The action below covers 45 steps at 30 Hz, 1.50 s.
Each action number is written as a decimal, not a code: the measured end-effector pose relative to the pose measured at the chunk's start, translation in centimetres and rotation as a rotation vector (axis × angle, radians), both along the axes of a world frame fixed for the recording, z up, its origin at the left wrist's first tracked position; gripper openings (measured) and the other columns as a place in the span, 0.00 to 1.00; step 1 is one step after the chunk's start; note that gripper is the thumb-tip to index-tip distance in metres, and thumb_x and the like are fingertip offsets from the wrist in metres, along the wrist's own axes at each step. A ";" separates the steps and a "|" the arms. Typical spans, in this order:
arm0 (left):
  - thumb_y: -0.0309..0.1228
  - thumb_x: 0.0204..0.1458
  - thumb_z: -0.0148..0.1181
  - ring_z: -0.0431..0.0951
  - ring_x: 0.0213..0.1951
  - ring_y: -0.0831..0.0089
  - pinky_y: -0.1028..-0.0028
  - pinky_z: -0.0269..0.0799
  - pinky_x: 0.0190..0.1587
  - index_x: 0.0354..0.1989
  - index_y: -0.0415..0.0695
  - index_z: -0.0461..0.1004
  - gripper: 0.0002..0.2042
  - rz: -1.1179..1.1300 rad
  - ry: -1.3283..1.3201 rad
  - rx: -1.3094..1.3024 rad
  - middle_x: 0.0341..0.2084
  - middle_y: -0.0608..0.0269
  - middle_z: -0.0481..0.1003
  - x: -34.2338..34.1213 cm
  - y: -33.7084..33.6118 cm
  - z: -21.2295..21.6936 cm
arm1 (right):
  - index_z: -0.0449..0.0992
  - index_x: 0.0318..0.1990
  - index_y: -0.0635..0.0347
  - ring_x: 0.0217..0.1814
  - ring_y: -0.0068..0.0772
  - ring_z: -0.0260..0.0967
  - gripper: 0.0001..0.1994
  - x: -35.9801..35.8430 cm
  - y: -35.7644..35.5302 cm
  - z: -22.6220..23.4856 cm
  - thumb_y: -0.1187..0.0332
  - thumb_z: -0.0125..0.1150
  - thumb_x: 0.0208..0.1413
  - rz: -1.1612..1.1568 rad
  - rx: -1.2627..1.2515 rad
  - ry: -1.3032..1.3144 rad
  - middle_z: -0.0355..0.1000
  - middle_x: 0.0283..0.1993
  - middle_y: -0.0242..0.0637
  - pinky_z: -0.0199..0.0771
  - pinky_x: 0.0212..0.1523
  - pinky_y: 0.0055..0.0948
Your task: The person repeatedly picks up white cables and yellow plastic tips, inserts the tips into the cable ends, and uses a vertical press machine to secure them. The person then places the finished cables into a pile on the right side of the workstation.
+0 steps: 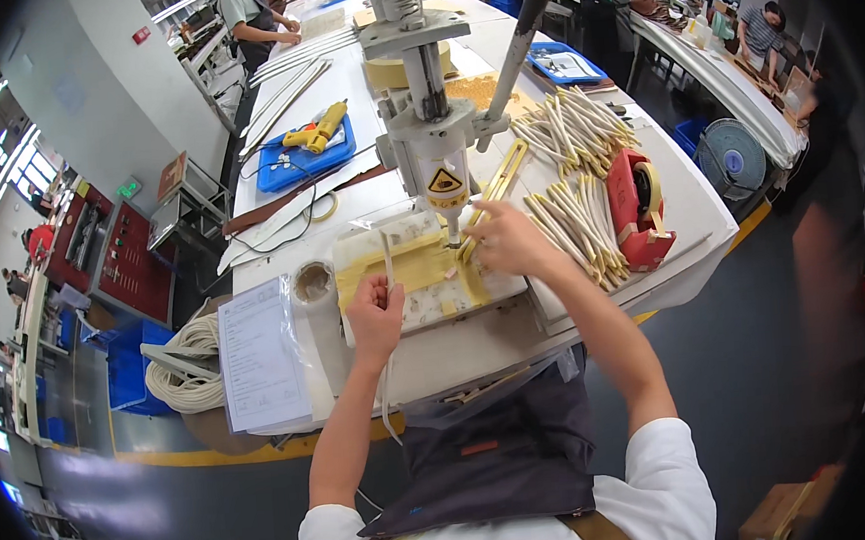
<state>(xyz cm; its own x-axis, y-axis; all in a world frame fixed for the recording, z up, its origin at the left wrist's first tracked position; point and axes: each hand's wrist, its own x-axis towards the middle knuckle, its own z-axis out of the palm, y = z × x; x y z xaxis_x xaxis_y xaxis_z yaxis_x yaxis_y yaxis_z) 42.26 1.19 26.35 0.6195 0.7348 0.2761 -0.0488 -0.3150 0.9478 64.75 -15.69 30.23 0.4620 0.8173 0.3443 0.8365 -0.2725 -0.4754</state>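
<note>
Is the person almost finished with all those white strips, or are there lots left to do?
Hard to say what is finished: no separate done pile shows clearly. In hand: the left hand pinches a long white strip, and the right hand holds a strip end under the tip of the press. Probably lots left: two big heaps of strips lie on the table beside it.

The person wears a white short-sleeved shirt under a dark navy apron with tan leather shoulder straps and a small orange tab on its chest. Both forearms are bare, without gloves or watch.
</note>
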 end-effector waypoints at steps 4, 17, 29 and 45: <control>0.24 0.59 0.63 0.66 0.20 0.88 0.82 0.59 0.22 0.38 0.37 0.74 0.05 0.000 0.003 0.026 0.18 0.72 0.72 -0.3 0.0 0.2 | 0.86 0.41 0.52 0.73 0.48 0.59 0.13 -1.2 1.8 -0.6 0.67 0.64 0.46 0.059 -0.101 -0.214 0.66 0.69 0.43 0.61 0.69 0.46; 0.27 0.62 0.61 0.67 0.22 0.90 0.85 0.63 0.27 0.46 0.39 0.78 0.07 -0.117 -0.021 -0.309 0.30 0.66 0.77 -4.7 -5.1 5.1 | 0.83 0.34 0.48 0.53 0.32 0.77 0.06 -3.1 -1.8 2.0 0.71 0.68 0.47 0.185 0.430 -0.407 0.81 0.43 0.25 0.66 0.63 0.42; 0.31 0.60 0.66 0.79 0.32 0.83 0.82 0.70 0.28 0.54 0.33 0.78 0.17 -0.706 0.247 -0.740 0.34 0.56 0.85 -9.1 -14.3 7.6 | 0.80 0.44 0.69 0.32 0.22 0.74 0.12 -13.0 -9.0 7.3 0.78 0.71 0.52 0.064 0.633 1.276 0.81 0.39 0.42 0.73 0.32 0.20; 0.30 0.61 0.64 0.64 0.15 0.89 0.85 0.53 0.16 0.46 0.33 0.79 0.12 -0.744 0.417 -0.936 0.28 0.53 0.83 -9.0 -14.3 7.8 | 0.77 0.53 0.68 0.22 0.14 0.70 0.15 -11.2 -7.7 0.1 0.64 0.61 0.66 0.085 0.453 1.890 0.81 0.39 0.36 0.71 0.23 0.14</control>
<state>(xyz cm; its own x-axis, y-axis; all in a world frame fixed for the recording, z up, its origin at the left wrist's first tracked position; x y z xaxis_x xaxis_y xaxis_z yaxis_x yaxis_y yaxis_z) 33.31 -13.14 34.13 0.8802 -0.0198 -0.4742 0.4297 0.4577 0.7784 53.59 -23.34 30.36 0.4003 0.8616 -0.3120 -0.7539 0.1161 -0.6466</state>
